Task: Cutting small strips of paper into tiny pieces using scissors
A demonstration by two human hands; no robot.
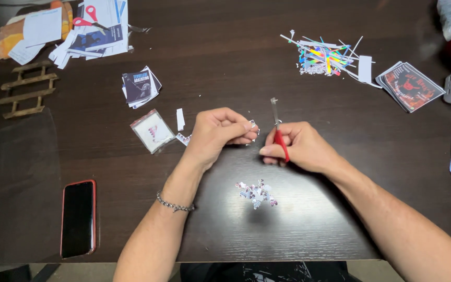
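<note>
My right hand (297, 148) grips red-handled scissors (277, 131), blades closed and pointing up and away from me. My left hand (219, 131) pinches a tiny printed cut-out (253, 125) between thumb and fingers, just left of the scissors. A small heap of shiny cut-out pieces (257, 194) lies on the dark wooden table (225, 68) in front of both hands. A metal bracelet sits on my left wrist.
Left of my hands lie a clear sleeve with a sticker (152, 131), a paper strip (180, 119) and a stack of dark cards (141, 86). A red-cased phone (78, 218) rests near left. Colourful offcuts (323, 56), cards (410, 85), second scissors (91, 19) on papers further back.
</note>
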